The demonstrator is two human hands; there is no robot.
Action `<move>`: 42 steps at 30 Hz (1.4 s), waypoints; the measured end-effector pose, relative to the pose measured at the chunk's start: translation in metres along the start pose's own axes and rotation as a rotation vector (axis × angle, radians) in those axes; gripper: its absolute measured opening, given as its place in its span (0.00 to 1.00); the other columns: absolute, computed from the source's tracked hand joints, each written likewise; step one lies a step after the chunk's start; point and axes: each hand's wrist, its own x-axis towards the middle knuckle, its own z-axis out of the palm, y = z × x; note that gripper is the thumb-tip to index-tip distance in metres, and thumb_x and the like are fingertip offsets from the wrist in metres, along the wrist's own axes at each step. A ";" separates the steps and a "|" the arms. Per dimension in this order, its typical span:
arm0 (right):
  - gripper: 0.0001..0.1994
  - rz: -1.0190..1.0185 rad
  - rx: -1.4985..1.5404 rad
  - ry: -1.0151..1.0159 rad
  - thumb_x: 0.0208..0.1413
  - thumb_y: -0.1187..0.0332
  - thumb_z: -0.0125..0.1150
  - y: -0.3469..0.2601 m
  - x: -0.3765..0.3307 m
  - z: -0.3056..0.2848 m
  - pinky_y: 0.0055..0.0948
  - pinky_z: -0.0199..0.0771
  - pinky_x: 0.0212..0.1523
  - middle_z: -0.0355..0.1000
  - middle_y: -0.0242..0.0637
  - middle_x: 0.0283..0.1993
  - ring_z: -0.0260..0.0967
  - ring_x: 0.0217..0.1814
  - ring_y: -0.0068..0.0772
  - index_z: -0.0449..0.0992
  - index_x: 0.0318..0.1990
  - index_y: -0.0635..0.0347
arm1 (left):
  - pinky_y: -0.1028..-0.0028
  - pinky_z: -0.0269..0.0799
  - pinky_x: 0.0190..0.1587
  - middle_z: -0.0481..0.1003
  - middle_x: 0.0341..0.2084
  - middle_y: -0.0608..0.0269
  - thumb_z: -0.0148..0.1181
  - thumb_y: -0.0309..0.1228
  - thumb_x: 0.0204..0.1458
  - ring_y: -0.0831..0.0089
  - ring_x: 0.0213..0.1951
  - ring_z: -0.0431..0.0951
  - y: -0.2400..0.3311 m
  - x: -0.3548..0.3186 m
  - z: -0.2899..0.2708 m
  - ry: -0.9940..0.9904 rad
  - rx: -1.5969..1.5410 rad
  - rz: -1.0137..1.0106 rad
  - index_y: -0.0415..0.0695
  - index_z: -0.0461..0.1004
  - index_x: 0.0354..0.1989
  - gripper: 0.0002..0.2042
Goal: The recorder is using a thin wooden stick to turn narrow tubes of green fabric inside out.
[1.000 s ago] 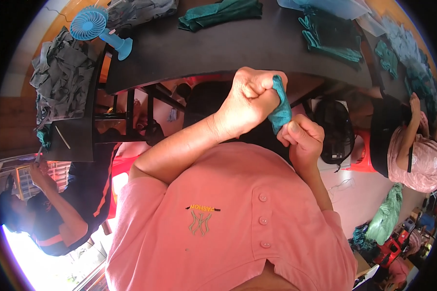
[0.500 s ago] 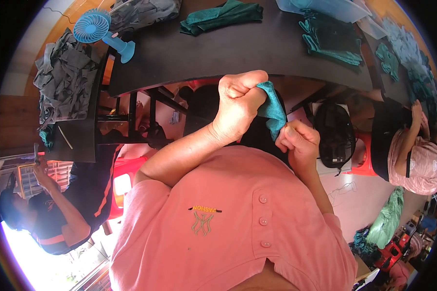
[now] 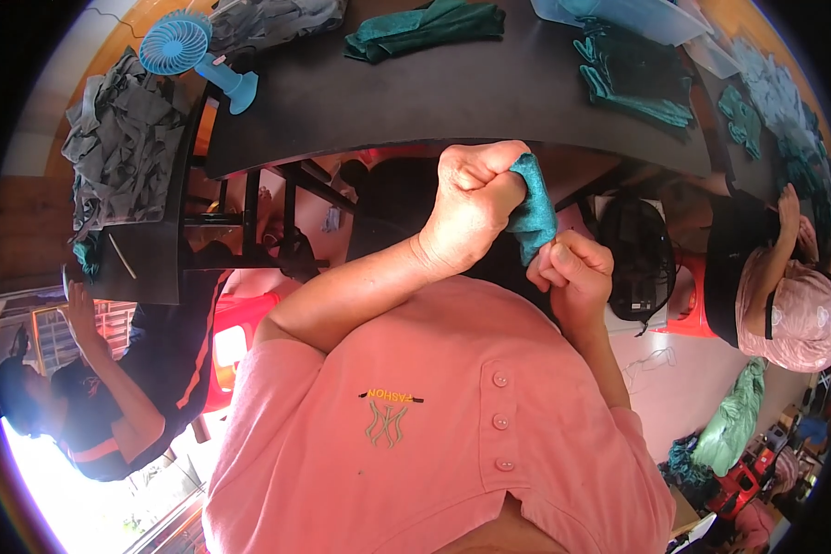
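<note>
The teal piece (image 3: 533, 208) gripped between the left hand (image 3: 471, 208) and the right hand (image 3: 571, 272) is soft cloth with a slightly fuzzy, matt nap. The desk (image 3: 452, 102) has a smooth, matt black top on dark metal legs. At its far edge lie folded teal fabric pieces (image 3: 425, 26), matt too, and near its right corner a stack of teal cloth (image 3: 637, 78) beside a clear, glossy plastic bin (image 3: 619, 14). The small blue fan (image 3: 180, 46) at the left corner is smooth plastic. The grey garments (image 3: 120, 152) heaped on the side table look like limp, dull woven cloth.
</note>
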 end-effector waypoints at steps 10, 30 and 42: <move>0.14 0.107 0.110 -0.038 0.59 0.69 0.55 0.004 -0.001 -0.007 0.24 0.50 0.19 0.53 0.27 0.15 0.49 0.16 0.22 0.67 0.22 0.66 | 0.82 0.48 0.21 0.60 0.16 0.76 0.40 0.14 0.41 0.88 0.20 0.55 -0.004 -0.003 -0.003 -0.056 -0.048 -0.104 0.41 0.64 0.16 0.09; 0.13 0.001 -0.153 0.064 0.57 0.71 0.58 -0.022 0.001 -0.015 0.22 0.51 0.19 0.58 0.29 0.15 0.48 0.15 0.17 0.72 0.24 0.71 | 0.77 0.69 0.36 0.74 0.28 0.56 0.43 0.09 0.36 0.74 0.32 0.72 0.022 0.021 -0.009 -0.232 0.156 0.343 0.33 0.75 0.32 0.16; 0.10 0.082 -0.473 0.356 0.57 0.69 0.61 -0.034 0.014 -0.004 0.17 0.43 0.18 0.58 0.19 0.16 0.50 0.17 0.09 0.75 0.26 0.64 | 0.70 0.61 0.22 0.68 0.23 0.61 0.57 0.20 0.24 0.65 0.22 0.66 0.008 0.009 0.010 -0.237 0.750 0.982 0.41 0.69 0.22 0.11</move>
